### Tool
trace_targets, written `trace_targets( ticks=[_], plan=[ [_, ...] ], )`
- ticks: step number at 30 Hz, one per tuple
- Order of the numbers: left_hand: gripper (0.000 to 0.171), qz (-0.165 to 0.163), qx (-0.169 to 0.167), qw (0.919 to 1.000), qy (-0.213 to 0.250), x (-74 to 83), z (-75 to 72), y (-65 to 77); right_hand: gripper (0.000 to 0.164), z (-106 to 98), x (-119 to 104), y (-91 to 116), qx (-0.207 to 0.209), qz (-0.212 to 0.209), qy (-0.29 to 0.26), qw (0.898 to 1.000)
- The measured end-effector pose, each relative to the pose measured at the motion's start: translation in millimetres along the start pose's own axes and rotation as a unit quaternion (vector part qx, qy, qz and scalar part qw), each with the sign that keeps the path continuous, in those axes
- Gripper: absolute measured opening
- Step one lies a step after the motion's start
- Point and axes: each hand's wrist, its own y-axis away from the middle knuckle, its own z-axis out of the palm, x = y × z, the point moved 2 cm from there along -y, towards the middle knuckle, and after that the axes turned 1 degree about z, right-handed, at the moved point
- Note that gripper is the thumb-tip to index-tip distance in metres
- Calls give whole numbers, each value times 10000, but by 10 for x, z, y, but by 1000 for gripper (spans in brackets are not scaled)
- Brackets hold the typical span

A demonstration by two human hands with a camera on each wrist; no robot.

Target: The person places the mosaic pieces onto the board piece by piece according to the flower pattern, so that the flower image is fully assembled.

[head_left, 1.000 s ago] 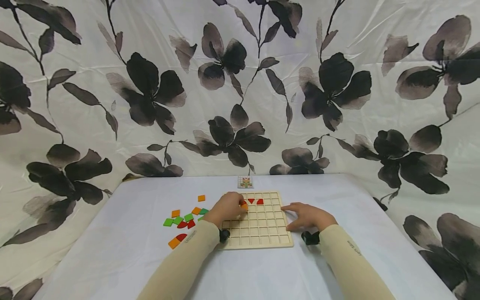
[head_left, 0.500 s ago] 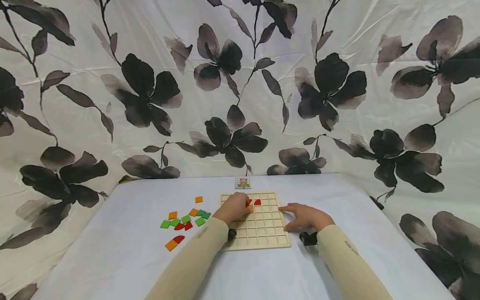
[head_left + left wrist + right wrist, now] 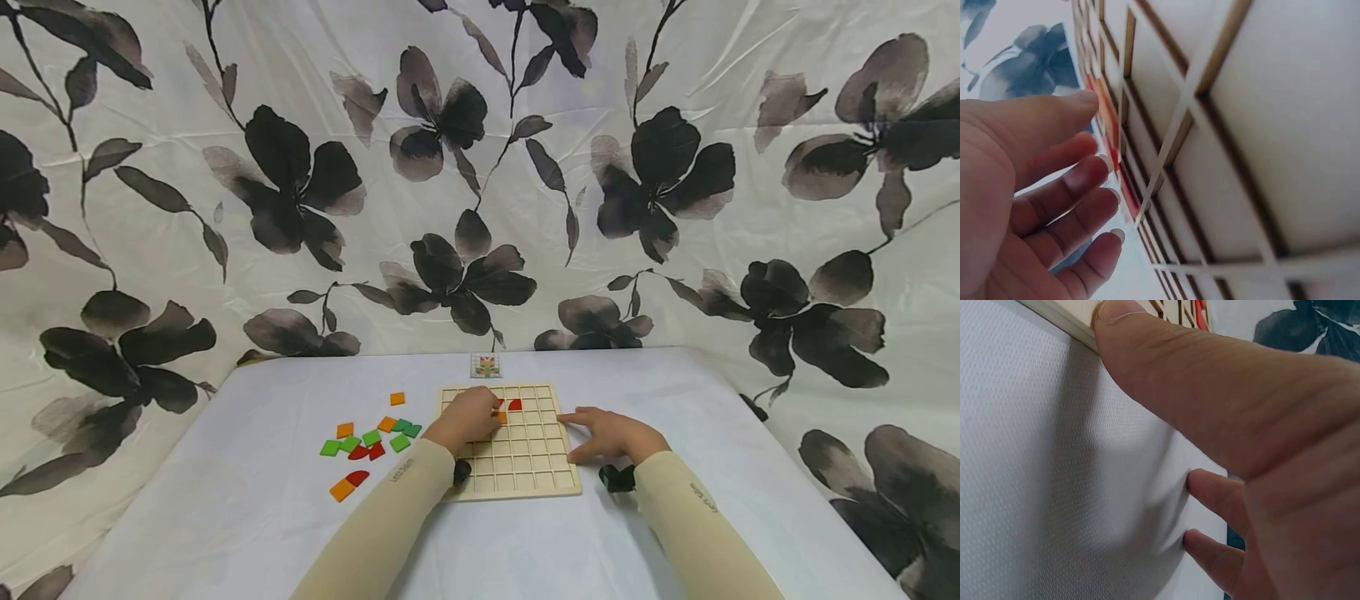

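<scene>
A wooden grid board [image 3: 517,468] lies on the table. Over its upper left part is my left hand [image 3: 467,415], fingers loosely bent and apart. In the left wrist view, the left thumb [image 3: 1082,105] touches an orange square tile [image 3: 1107,115] lying in a cell, while the other fingertips hover near red pieces [image 3: 1127,195] in the row beyond. A red quarter-round piece [image 3: 515,405] shows beside the left fingers in the head view. My right hand [image 3: 611,435] rests at the board's right edge, its thumb [image 3: 1166,369] on the rim and its fingers extended.
Loose orange, green and red tiles [image 3: 372,437] lie scattered left of the board. An orange tile [image 3: 397,399] lies apart, farther back. Behind the board is a small patterned card [image 3: 485,365]. A floral cloth [image 3: 465,192] hangs beyond the white table [image 3: 247,467].
My left hand has moved a little right over the board with the orange tile, which now lies in a cell below the red pieces. The right hand stays at the edge.
</scene>
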Motion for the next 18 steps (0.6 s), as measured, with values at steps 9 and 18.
trace_targets(
  ticks=[9,18],
  plan=[
    [33,-339,198,9973,614,-247,-180,246,77,7,-23,-13,26,-71,0,10000],
    [34,-1043,436,9928,397,-736,-369,485,76,-26,-57,9,160,-202,29,9997]
  ],
)
